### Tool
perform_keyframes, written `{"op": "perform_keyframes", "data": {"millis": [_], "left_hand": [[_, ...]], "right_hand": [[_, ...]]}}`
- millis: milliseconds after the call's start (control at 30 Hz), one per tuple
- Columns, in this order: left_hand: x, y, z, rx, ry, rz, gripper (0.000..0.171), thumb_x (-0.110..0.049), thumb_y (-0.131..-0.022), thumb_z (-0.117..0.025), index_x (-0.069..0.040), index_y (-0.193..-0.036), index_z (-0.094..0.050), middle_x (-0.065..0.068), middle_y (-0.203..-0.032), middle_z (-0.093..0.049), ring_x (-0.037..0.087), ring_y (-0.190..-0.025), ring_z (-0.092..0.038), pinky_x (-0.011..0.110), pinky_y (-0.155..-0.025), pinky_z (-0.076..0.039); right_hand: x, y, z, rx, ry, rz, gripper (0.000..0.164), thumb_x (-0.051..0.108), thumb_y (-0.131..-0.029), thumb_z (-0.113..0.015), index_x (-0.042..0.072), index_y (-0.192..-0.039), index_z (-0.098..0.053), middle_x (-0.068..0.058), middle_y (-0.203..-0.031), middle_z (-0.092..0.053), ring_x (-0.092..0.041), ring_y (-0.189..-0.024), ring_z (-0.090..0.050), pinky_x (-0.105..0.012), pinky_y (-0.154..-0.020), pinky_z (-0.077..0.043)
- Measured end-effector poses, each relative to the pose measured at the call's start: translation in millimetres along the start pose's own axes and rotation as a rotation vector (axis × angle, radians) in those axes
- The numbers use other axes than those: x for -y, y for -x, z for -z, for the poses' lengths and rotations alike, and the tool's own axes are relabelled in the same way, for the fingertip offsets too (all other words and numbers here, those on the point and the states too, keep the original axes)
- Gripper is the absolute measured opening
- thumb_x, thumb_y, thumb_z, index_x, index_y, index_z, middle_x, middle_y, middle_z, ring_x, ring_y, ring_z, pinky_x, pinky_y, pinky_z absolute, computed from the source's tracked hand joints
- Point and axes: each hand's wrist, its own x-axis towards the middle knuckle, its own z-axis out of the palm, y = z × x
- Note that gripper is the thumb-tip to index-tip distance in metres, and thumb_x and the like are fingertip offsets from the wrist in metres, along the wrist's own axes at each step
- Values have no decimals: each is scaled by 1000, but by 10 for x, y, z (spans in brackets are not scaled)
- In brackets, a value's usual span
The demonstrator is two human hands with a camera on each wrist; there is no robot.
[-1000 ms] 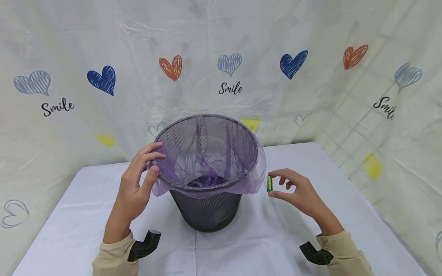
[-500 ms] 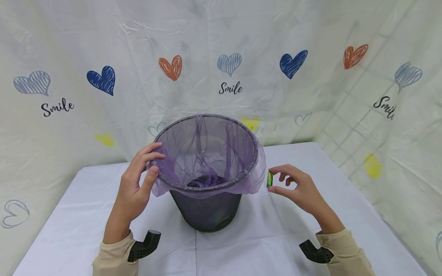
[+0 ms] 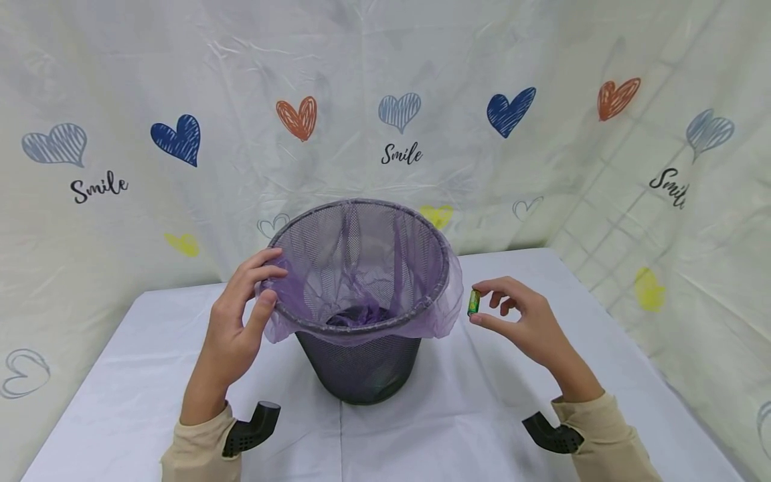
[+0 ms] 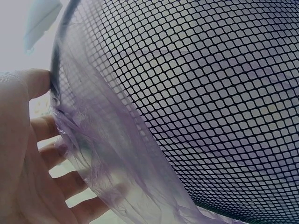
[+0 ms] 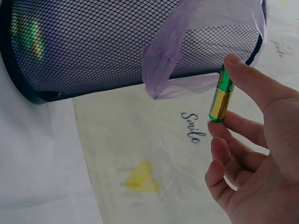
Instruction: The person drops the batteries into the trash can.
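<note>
A black mesh trash bin (image 3: 361, 368), lined with a translucent purple bag (image 3: 442, 314), stands upright on the white-covered table. My left hand (image 3: 231, 321) holds the bin's rim at its left side, over the folded bag edge. In the left wrist view, the thumb of that left hand (image 4: 18, 140) lies at the rim and the fingers reach along the bag. To the right of the bin, my right hand (image 3: 521, 321) pinches a small green and gold battery (image 3: 474, 302) by its two ends, between thumb and index finger. The battery (image 5: 221, 95) is apart from the bin.
Through the mesh, near the bin's bottom, blurred green and yellow shapes (image 5: 30, 37) show in the right wrist view. A white curtain (image 3: 361, 53) printed with hearts hangs behind the table (image 3: 602, 348). Each sleeve carries a black wrist mount (image 3: 554, 435).
My right hand has risen slightly with the battery, which now tilts a little. My left hand and the bin have stayed in place.
</note>
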Motion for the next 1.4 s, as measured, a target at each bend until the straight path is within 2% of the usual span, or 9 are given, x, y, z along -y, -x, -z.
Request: {"op": "perform_keyframes", "data": {"millis": [200,500,567,767,867,1100,1267,1400], "left_hand": [[-22,-4,6,8,4,5,23,-1,-90,-45,6,-109,-55,21,-131,-48,33,-125,-42,10,-96,-37],[298,93,-21,10,-18,17,26,-4,-90,-48,-4,-114,-56,10,-136,-47,25,-128,-41,10,-96,-37],[287,92,-21,10,-16,17,26,-3,-90,-47,-3,-114,-56,11,-136,-47,26,-128,-41,10,-96,-36],[56,36,8,7,-12,17,24,-3,-91,-45,2,-112,-55,16,-133,-48,28,-127,-42,9,-96,-36],[5,23,15,2,-12,11,23,-4,-92,-45,3,-111,-55,18,-132,-48,28,-126,-42,8,-95,-36],[11,14,11,3,6,6,23,-4,-91,-46,3,-111,-55,18,-132,-48,30,-126,-42,9,-96,-36],[166,43,-9,7,-8,11,24,-4,-91,-47,-1,-113,-56,13,-134,-48,27,-127,-42,10,-96,-36],[100,23,0,3,-7,12,23,-4,-91,-47,1,-112,-56,15,-133,-48,28,-127,-42,9,-95,-36]], "right_hand": [[44,-36,44,-12,-11,21,37,7,-70,-76,8,-105,-63,-3,-92,-62,-14,-80,-50,-21,-66,-44],[116,-86,91,-34,-41,77,40,1,-67,-77,4,-104,-63,-7,-92,-61,-14,-79,-50,-20,-66,-43],[132,-95,101,-37,-53,89,40,0,-67,-77,3,-104,-62,-8,-92,-61,-14,-80,-49,-20,-66,-43],[207,-127,138,-57,-72,99,38,-2,-69,-75,3,-105,-63,-5,-91,-60,-15,-79,-50,-21,-65,-44],[251,-145,159,-70,-74,107,38,-2,-70,-74,3,-105,-63,-6,-93,-60,-14,-79,-50,-20,-65,-44],[351,-188,202,-118,-97,126,40,-6,-69,-73,0,-107,-62,-6,-95,-60,-13,-81,-51,-18,-66,-44],[423,-233,223,-147,-140,114,43,-10,-68,-71,-1,-110,-62,-3,-95,-58,-14,-82,-51,-19,-67,-44],[497,-289,223,-147,-154,138,44,-10,-69,-71,-1,-111,-62,-7,-97,-59,-15,-83,-51,-19,-68,-44]]}}
